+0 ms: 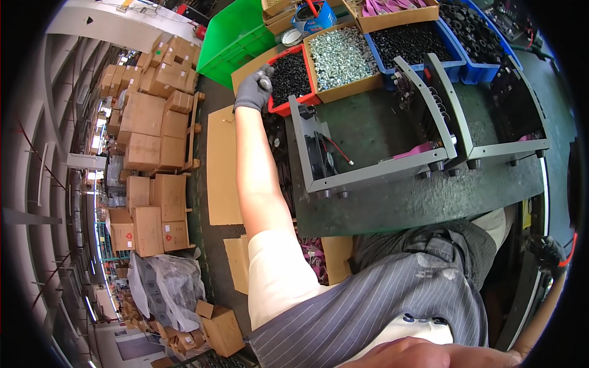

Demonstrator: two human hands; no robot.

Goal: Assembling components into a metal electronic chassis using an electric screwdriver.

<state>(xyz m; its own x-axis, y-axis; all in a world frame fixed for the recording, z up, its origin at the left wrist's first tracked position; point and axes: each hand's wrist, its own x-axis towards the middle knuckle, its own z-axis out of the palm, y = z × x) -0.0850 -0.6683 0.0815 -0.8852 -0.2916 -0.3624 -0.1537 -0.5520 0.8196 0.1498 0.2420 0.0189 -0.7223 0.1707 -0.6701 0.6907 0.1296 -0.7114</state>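
My left hand (254, 91), in a grey glove, reaches far out to the left edge of a red bin (283, 110) full of small black screws (290, 78). Its fingers are curled, with pale, silvery spots at the fingertips; what they hold, if anything, does not show clearly. At the far right, my right hand (546, 253) in a dark glove is low beside the table, its fingers closed near a curved red cord (570, 250). What it grips is too dark to make out. Two grey metal frames (380, 168) (503, 149) with black feet stand on the green table between my hands.
A cardboard box of silver screws (343, 59) and blue bins of black parts (408, 46) (475, 37) line the table's far side. Behind them are a green crate (236, 43) and a blue tin (314, 21). Stacked cartons (144, 147) stand at left.
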